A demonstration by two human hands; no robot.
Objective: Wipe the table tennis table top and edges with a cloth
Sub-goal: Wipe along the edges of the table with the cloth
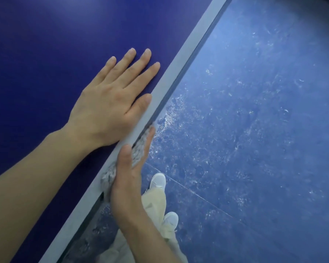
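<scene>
Head view: our right hand (129, 179) hides most of the fluffy grey cloth (139, 149), straight fingers together pressing it against the pale edge (163, 88) of the smooth dark-blue table (46, 54). Our left hand (110, 103) lies flat on top, fingers slightly apart.

Your tabletop (46, 44) reads plain deep indigo-blue, bordered by a pale grey-white stripe (179, 59). Your cloth (139, 149): mottled grey and off-white, nubbly pattern. Floor (254, 111) below you: lighter blue, speckled with whitish scuffs, one thin pale line (198, 196) crossing. Your trousers (154, 202) are cream, shoes (158, 180) white.
</scene>
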